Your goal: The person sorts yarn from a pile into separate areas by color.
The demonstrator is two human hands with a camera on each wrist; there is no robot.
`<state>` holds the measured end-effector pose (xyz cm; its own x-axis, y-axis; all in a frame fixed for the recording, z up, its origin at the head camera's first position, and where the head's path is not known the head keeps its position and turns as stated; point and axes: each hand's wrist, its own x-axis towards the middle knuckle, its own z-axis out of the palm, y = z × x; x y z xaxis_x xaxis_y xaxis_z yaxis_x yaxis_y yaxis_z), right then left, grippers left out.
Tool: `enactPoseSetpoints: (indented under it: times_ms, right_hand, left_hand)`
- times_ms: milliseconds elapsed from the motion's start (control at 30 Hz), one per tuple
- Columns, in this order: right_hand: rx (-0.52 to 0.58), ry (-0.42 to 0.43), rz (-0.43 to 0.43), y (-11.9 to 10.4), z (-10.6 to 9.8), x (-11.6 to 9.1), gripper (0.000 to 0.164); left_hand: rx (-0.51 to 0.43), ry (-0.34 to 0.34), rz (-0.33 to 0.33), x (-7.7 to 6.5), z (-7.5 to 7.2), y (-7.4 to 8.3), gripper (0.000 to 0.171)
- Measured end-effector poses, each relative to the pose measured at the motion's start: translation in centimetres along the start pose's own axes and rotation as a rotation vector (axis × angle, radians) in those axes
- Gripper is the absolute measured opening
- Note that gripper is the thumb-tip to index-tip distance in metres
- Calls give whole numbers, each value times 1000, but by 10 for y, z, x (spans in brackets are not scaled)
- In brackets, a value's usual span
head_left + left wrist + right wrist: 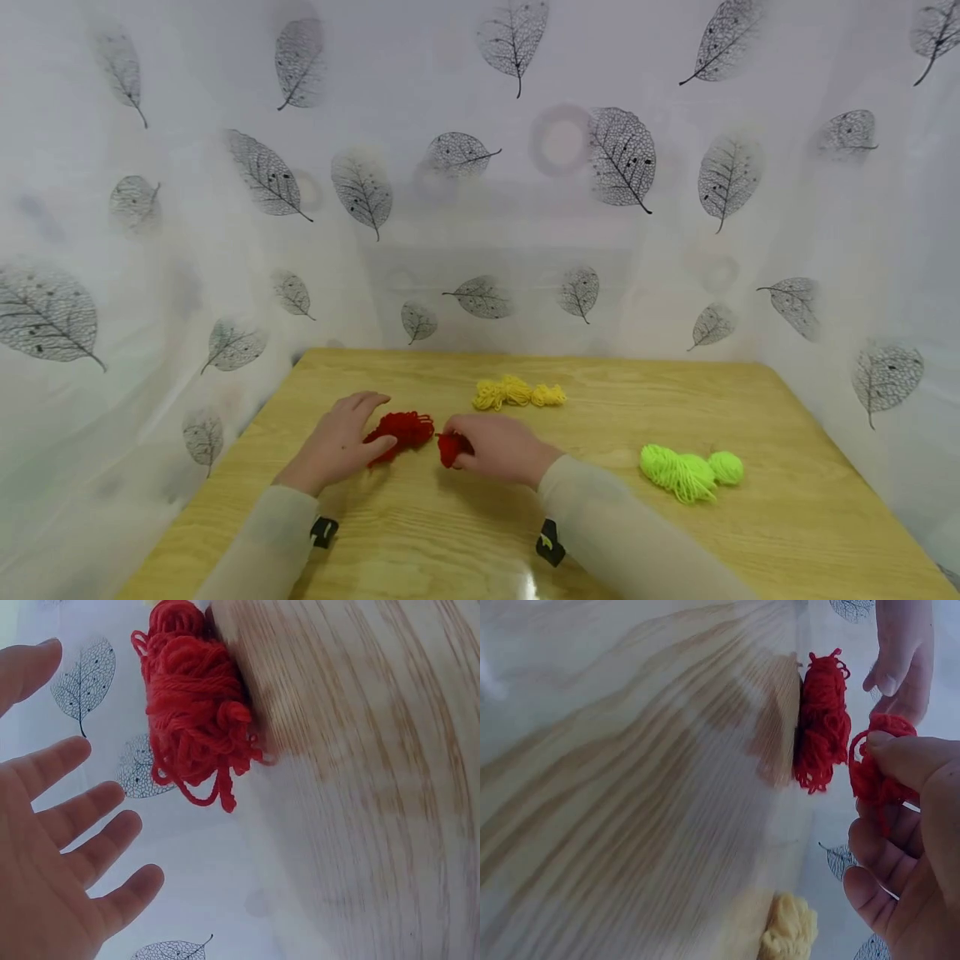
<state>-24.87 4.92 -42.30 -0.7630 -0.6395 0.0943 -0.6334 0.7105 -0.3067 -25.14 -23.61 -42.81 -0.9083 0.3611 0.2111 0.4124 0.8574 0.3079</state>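
A bundle of red yarn (411, 428) lies on the wooden table beside my left hand (337, 446). That hand's fingers are spread, and the left wrist view shows them apart from the red bundle (195, 705), whose loose loops stick out at one end. Just right of the bundle, my right hand (502, 448) pinches a smaller piece of red yarn (447, 448) between thumb and fingers. Seen from the right wrist, loops of the pinched yarn (866, 776) hang over the fingers, with the bigger bundle (823, 724) on the table behind.
Beyond the hands lies a yellow yarn bundle (501, 392) with a smaller yellow bunch (549, 395) against it. On the right are a neon-green yarn bundle (678, 472) and a small green ball (726, 468). A leaf-printed white curtain (510, 233) surrounds the table (600, 517).
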Motion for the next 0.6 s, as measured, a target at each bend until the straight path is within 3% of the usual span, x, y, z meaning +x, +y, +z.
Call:
enactPoseSetpoints:
  times_ms: [300, 600]
  right_hand:
    - [9, 23, -35, -25, 20, 49, 31]
    - [32, -17, -13, -18, 36, 49, 35]
  left_hand:
    - [-30, 63, 34, -3, -4, -4, 57]
    - [-55, 44, 55, -5, 3, 2, 56]
